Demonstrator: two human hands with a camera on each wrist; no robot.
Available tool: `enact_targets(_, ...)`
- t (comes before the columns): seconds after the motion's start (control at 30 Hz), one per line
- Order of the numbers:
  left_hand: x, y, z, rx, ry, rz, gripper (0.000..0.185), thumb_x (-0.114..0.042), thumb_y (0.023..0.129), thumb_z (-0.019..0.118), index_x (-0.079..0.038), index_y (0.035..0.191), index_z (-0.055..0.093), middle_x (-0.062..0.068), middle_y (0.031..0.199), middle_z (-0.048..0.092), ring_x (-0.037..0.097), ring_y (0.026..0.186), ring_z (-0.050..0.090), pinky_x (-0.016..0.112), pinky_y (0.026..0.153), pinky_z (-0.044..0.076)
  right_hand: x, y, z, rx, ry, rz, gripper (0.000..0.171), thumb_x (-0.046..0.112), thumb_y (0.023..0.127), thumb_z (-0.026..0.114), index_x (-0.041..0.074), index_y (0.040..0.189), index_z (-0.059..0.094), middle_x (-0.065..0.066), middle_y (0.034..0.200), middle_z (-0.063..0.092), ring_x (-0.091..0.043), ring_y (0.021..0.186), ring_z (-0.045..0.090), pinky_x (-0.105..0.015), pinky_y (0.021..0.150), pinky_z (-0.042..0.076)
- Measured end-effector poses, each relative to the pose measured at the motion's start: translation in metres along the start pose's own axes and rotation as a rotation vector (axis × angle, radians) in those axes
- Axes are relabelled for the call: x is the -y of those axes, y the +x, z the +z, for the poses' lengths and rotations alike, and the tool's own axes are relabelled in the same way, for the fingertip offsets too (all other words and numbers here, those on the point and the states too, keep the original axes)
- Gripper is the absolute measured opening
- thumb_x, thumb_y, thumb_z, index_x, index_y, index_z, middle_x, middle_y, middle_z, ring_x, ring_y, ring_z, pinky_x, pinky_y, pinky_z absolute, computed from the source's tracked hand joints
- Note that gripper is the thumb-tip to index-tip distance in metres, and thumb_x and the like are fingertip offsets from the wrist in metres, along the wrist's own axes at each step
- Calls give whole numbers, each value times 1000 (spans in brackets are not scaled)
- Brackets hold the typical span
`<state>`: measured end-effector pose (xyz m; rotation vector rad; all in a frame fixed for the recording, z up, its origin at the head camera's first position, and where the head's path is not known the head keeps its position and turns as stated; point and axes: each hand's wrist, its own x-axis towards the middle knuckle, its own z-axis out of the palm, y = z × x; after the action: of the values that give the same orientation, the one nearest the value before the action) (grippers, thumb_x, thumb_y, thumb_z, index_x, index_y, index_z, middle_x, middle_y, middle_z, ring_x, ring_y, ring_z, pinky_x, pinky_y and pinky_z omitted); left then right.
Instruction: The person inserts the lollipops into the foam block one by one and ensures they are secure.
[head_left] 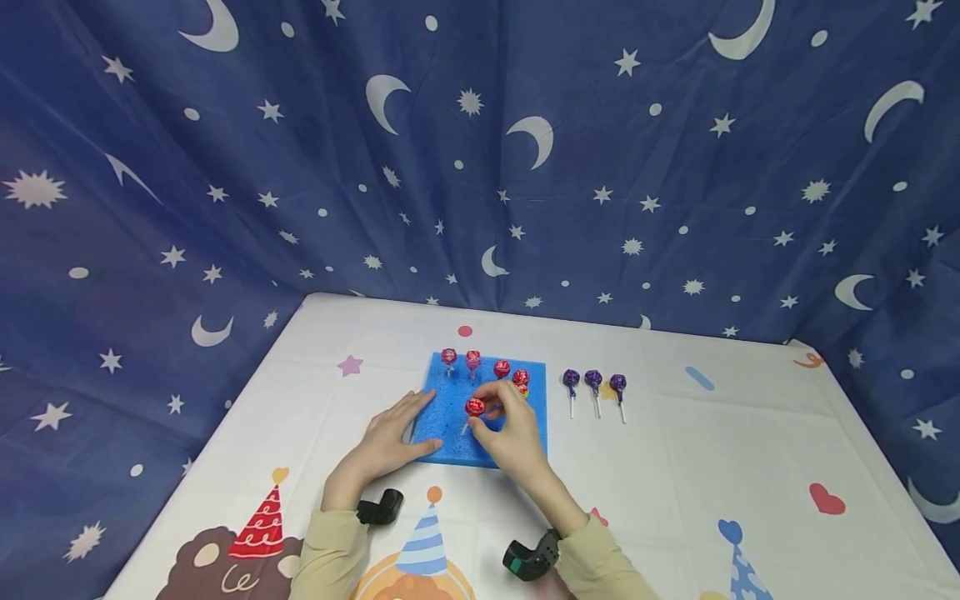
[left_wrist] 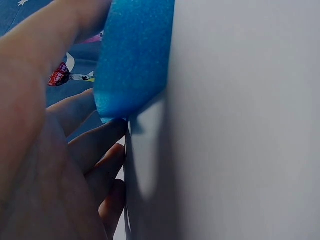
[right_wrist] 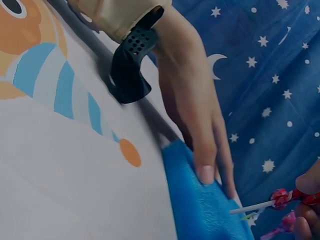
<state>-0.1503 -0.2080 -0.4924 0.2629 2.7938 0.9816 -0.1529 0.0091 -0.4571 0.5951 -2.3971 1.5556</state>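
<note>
A blue foam block [head_left: 450,433] lies on the white party tablecloth [head_left: 675,467]. Several red lollipops [head_left: 502,367] stand upright along its far edge. My right hand [head_left: 491,408] pinches another red lollipop [head_left: 475,407] over the middle of the block, its stick pointing down at the foam. My left hand [head_left: 401,425] lies flat with straight fingers on the block's left edge. In the right wrist view, the left hand [right_wrist: 195,115] presses on the foam [right_wrist: 200,210], and the held lollipop [right_wrist: 280,197] shows at the right. In the left wrist view, the foam [left_wrist: 135,55] sits above my fingers [left_wrist: 90,150].
Three purple lollipops [head_left: 593,381] lie side by side on the cloth just right of the block. A blue curtain with moons and stars [head_left: 480,167] closes off the back and sides. Black wrist cameras [head_left: 381,507] sit on both wrists.
</note>
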Motion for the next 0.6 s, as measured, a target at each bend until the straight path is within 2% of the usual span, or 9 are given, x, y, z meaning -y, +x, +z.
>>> enact_targets(0.13, 0, 0, 0, -9, 1, 13, 81, -47, 85, 68, -20, 151, 32, 11, 157, 32, 33, 149, 21, 64, 114, 17, -2, 1, 8, -11, -15, -16, 31, 0, 79, 73, 9, 106, 59, -4, 101, 61, -17, 88, 60, -28, 74, 55)
enact_targets(0.47, -1, -1, -1, -19, 1, 24, 79, -45, 84, 69, -19, 150, 34, 13, 156, 33, 33, 148, 22, 65, 113, 18, -6, 11, 25, -26, -90, -132, 30, 0, 83, 70, 8, 109, 58, -4, 102, 60, -16, 90, 59, -33, 77, 56)
enact_targets(0.6, 0, -1, -1, -20, 3, 26, 79, -45, 84, 69, -19, 150, 34, 12, 156, 33, 33, 148, 23, 65, 113, 19, -6, 15, 29, -23, -167, -166, 30, 1, 83, 69, 10, 110, 59, -3, 103, 60, -15, 91, 59, -29, 77, 55)
